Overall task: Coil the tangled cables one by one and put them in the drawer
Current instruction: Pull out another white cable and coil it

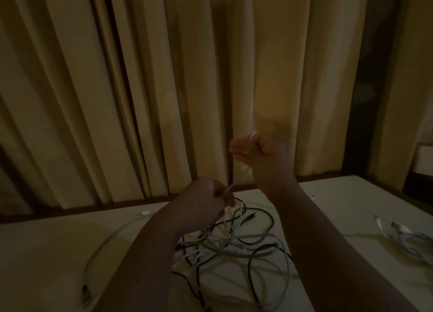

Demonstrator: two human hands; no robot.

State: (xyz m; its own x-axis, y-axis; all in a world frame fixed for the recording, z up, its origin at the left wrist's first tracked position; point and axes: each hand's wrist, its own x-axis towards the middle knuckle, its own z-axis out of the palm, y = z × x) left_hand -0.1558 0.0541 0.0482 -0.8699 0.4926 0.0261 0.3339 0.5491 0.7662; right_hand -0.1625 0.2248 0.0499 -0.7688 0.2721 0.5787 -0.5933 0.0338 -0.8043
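Cables are lying heaped in a tangle (234, 243) at six o'clock in the view, and one thin white cable (241, 174) is running up out of it between the two hands. The right hand (257, 153) is hanging raised above the heap with its fingers curled round this cable, and a small loop is showing over the top of the hand. It seems to be serving as the form for the coil. In this dim light I cannot tell how many turns are already sitting on it.

The left hand (208, 194), at about seven o'clock from the right one, is pinching the same cable just above the heap. The stretch between the hands is lying straight and taut. The left hand is probably guiding and tensioning the line, so that it is feeding cleanly and not dragging the black and grey loops up with it.

Below the hands, the tangle is resting on the pale table (46, 253), dark and light strands crossing each other. At eight o'clock from the heap a pale blue cable (105, 243) is trailing away alone toward the table's near edge. At three o'clock a pale bundle (407, 239) with plugs showing is lying well apart from it. Curtains (164, 77) are hanging behind, from nine to three o'clock. No drawer is showing anywhere, so most of the task is waiting.
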